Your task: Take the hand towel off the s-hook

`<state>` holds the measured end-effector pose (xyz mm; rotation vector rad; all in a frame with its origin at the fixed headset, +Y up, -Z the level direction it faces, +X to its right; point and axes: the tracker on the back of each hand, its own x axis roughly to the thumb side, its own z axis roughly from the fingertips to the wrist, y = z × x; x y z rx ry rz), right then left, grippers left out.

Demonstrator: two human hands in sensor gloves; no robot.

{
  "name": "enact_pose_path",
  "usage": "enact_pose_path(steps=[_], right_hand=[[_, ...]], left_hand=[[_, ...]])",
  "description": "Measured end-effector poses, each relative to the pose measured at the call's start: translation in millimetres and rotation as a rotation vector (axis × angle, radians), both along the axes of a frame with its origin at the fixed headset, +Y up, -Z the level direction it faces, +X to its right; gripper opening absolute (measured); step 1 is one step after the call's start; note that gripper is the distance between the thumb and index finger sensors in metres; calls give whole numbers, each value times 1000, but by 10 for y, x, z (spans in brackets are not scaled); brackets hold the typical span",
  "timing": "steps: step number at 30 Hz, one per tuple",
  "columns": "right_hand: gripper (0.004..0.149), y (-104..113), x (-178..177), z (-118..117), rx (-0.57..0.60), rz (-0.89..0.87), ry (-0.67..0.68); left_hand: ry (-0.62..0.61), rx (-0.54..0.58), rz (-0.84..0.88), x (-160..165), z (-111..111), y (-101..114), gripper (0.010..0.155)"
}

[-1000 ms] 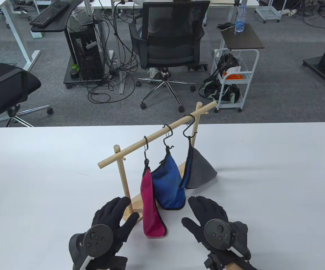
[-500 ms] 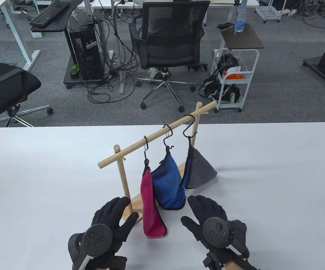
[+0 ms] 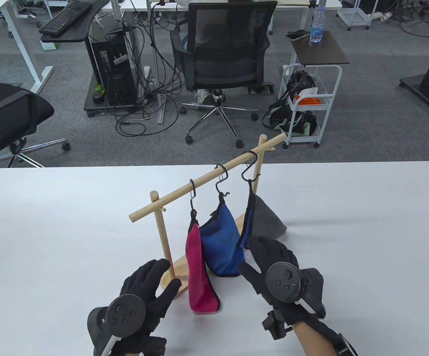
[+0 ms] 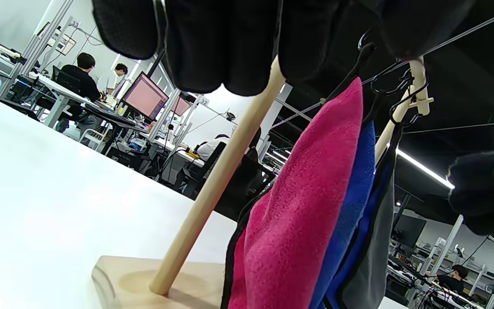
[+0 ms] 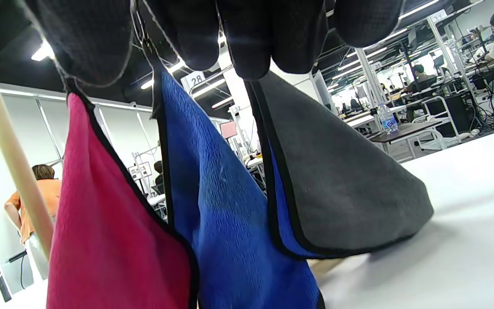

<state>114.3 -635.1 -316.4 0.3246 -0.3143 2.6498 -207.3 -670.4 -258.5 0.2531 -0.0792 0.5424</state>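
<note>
Right hand [image 3: 274,265] has moved forward since a second ago, fingers now over the bottom edge of the grey towel [image 3: 268,220]; left hand [image 3: 146,296] barely shifted, towels and hooks unchanged. Table view: wooden rack [image 3: 207,178] stands on the white desk [image 3: 51,230] just ahead of both hands, three black s-hooks on its rail. Pink towel [image 3: 197,274] hangs from the first s-hook [image 3: 192,198], between the two hands and nearest the left one; blue towel [image 3: 222,241] from the middle hook [image 3: 221,181], just left of the right hand's thumb; grey towel from the far hook [image 3: 249,167], straight ahead of the right hand. Left hand lies flat, fingers spread, fingertips by the rack's near post and base, holding nothing. Right hand is spread too, palm down; can't tell whether it touches the grey towel. Left wrist view: left fingers [image 4: 212,38] hang loose above the rack post [image 4: 212,184], pink towel right of it, blue and grey behind. Right wrist view: right fingers [image 5: 247,30] hang unclenched above the towels, gripping nothing; pink, blue, grey run left to right, grey towel's lower corner resting on the desk.
</note>
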Motion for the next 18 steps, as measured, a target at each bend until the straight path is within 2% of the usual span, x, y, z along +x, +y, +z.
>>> enact_pose_path(steps=[12, 18], right_hand=[[69, 373, 53, -483, 59, -24, -69], [69, 430, 89, -744, 44, -56, -105]], left_hand=[[16, -1, 11, -39, -5, 3, 64], [23, -5, 10, -50, -5, 5, 64]])
